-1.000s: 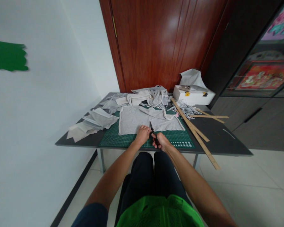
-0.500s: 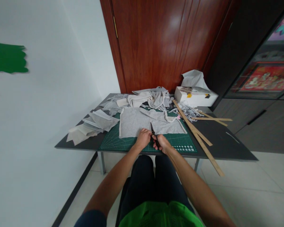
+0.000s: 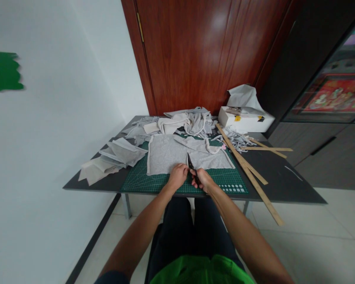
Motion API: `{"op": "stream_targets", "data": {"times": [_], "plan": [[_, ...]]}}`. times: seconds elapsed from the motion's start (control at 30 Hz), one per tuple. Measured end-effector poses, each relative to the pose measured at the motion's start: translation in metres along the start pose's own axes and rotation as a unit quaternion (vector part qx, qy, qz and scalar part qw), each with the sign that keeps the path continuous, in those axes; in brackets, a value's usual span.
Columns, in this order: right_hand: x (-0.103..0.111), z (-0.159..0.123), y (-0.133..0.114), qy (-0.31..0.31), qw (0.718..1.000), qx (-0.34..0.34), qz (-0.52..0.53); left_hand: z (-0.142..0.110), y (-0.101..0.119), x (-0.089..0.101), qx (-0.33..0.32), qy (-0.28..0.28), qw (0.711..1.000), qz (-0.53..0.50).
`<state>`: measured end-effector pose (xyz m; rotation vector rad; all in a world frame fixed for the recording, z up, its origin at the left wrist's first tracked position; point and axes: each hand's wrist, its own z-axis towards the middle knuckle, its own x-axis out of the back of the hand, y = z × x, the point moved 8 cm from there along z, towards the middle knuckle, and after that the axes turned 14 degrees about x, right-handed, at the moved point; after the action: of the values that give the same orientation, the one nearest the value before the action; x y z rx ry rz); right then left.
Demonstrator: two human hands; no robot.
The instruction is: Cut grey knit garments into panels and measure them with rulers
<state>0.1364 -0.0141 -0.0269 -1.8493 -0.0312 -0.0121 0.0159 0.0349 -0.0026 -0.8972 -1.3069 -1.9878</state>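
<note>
A light grey piece of fabric (image 3: 165,152) with pale edging lies on the green cutting mat (image 3: 144,181). Black scissors (image 3: 189,161) are gripped in my right hand (image 3: 203,179), their blades pointing away from me over the fabric's near edge. Just left of the blades, my left hand (image 3: 178,174) is closed at that edge, its fingertips pinching the fabric close to the scissors. Whether the blades are fully closed is too small to tell.
Folded fabric pieces (image 3: 126,152) lie at the left, and a heap of cloth (image 3: 177,123) at the back. Wooden rulers (image 3: 248,169) cross the right side, one overhanging the front edge. Fabric scraps (image 3: 235,138) sit before a white box (image 3: 245,120).
The view has shifted slightly. Both hands, the scissors and the fabric keep almost the same places relative to each other.
</note>
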Motion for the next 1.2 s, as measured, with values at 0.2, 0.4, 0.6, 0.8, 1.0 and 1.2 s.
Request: {"op": "stream_targets", "data": {"times": [0.2,0.4,0.6,0.8,1.0,1.2], "plan": [[-0.002,0.008,-0.003,0.0,1.0,0.005,0.021,0.0,-0.001,0.004,0.016,-0.001,0.999,-0.029],[-0.002,0.011,-0.004,0.005,1.0,0.006,0.008,-0.001,-0.002,0.005,0.032,-0.007,0.999,-0.038],[-0.002,0.017,-0.008,0.002,1.0,-0.006,0.021,-0.002,-0.002,0.006,0.034,-0.013,0.998,-0.053],[-0.003,0.023,-0.009,0.008,1.0,0.002,0.011,-0.002,-0.001,0.006,0.041,-0.02,0.997,-0.054],[-0.003,0.025,-0.009,0.0,1.0,-0.008,0.021,-0.003,0.0,0.007,0.04,-0.02,0.997,-0.057],[-0.003,0.029,-0.016,0.003,1.0,-0.01,0.006,-0.003,0.0,0.008,0.036,-0.015,0.997,-0.063]]}}
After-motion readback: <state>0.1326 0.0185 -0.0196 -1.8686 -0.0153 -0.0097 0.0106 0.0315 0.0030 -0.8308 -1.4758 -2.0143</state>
